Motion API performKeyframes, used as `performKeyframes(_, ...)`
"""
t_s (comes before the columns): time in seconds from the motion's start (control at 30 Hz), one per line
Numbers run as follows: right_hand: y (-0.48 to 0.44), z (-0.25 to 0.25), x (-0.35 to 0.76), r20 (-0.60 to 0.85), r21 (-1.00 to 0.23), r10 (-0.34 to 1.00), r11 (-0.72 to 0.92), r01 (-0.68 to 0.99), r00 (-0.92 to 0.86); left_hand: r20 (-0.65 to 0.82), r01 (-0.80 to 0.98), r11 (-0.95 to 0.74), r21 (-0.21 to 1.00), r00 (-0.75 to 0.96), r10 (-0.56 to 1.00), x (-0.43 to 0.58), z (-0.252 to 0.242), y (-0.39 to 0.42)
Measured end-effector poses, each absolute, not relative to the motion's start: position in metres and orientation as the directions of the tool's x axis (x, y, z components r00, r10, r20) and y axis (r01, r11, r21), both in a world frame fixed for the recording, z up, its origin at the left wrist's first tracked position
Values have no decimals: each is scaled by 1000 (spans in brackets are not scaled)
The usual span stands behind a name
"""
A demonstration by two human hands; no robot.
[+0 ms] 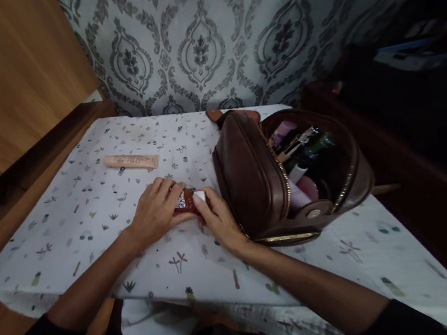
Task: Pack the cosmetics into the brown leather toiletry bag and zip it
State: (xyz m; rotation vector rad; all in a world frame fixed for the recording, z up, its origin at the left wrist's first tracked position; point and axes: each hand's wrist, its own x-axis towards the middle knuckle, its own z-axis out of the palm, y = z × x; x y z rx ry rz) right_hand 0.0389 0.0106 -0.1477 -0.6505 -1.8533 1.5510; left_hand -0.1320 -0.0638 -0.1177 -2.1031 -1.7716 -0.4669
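Observation:
Between my two hands lies a small bottle point(188, 201) with reddish-brown contents, a patterned label and a white cap point(199, 197). My left hand point(157, 207) is wrapped round the labelled body. At the other end, the fingers of my right hand point(218, 217) close on the white cap. The bottle is on its side, low over the patterned cloth. Just right of my right hand stands a brown toiletry bag point(249, 169), unzipped, with several tubes and bottles inside. Beyond my left hand lies a beige tube point(131, 161).
A white printed cloth point(88, 230) covers the table. Patterned wallpaper point(198, 46) rises behind it, and a wooden panel point(8, 83) stands at the left. A dark wooden edge point(414, 158) runs along the right.

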Motion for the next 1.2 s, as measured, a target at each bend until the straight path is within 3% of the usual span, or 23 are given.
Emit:
performKeyframes(0.13,12,-151,40,181,-952,757,295,80,-628,455,969,-233,78,173,874,-139,-135,-52)
performKeyframes(0.3,9,-149,39,170,-956,759,282,81,-629,352,895,-225,385,83,932,-146,-143,-53)
performKeyframes(0.43,7,-146,35,251,-960,738,275,-61,-626,270,681,-185,708,-20,963,-141,-140,-59)
performKeyframes(0.53,8,-145,34,318,-940,707,320,-116,-632,258,476,-221,851,-13,966,-139,-140,-62)
performKeyframes(0.63,8,-146,34,347,-924,618,356,-142,-705,224,348,-217,912,21,974,-141,-143,-63)
performKeyframes(0.83,9,-155,33,301,-915,568,397,-65,-766,189,374,-205,905,79,979,-142,-144,-65)
performKeyframes(0.97,8,-158,31,345,-871,606,491,-5,-717,283,267,-253,930,-80,956,-141,-139,-61)
performKeyframes(1.07,6,-156,31,334,-832,623,548,90,-707,265,43,-263,964,-276,924,-139,-129,-56)
performKeyframes(1.2,2,-151,32,298,-798,618,579,165,-728,54,-306,-161,938,-332,942,-136,-114,-50)
